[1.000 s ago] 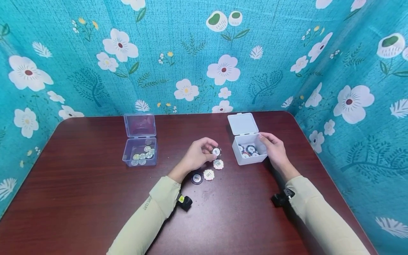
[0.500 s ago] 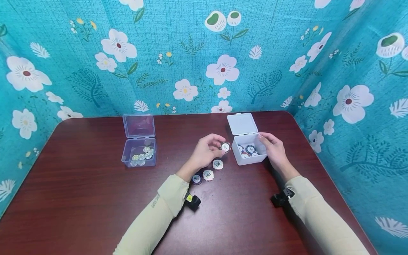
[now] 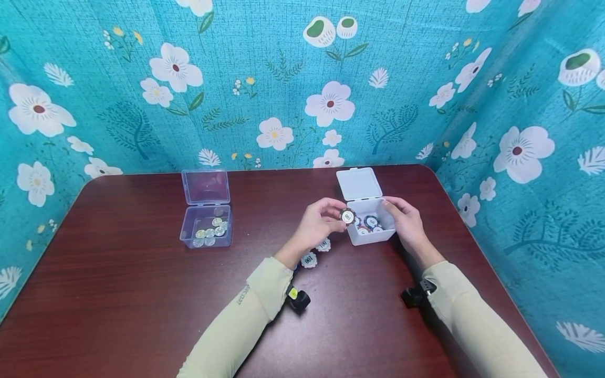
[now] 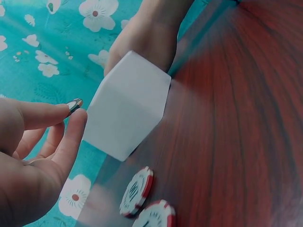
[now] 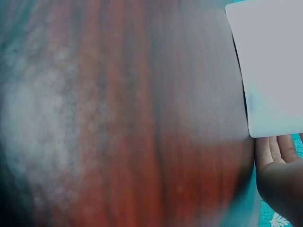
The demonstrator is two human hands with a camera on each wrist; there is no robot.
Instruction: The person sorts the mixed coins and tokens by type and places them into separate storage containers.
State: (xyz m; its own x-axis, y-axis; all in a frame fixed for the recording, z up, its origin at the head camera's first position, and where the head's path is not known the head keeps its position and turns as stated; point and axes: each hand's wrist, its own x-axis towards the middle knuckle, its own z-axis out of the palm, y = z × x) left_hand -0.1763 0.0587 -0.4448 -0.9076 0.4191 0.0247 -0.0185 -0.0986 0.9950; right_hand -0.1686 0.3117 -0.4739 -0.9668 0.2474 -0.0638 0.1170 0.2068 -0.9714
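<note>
Between thumb and fingertips, my left hand (image 3: 315, 224) pinches a dark-edged poker chip (image 3: 347, 216) with a pale centre. The chip is tilted and overlaps the left rim of an open white plastic box (image 3: 371, 239); in the left wrist view its thin edge (image 4: 74, 105) shows beside the box wall. My right hand (image 3: 409, 224) grips the right wall of the box, thumb at the rim. Several poker chips (image 3: 372, 221) lie inside. Two white chips marked 100, one nearer (image 3: 309, 260) and one farther (image 3: 323, 245), rest on the table; a dark chip is mostly hidden under my left wrist.
A clear plastic box (image 3: 229, 240) with its lid raised stands to the left, holding several shiny coins (image 3: 219, 231). The white box's lid (image 3: 359, 183) stands open at the back. A floral curtain (image 3: 274, 94) hangs behind the brown table (image 3: 118, 273).
My left hand has moved right with the dark chip, from beside the white chips to the box's left rim. My right hand stays on the box.
</note>
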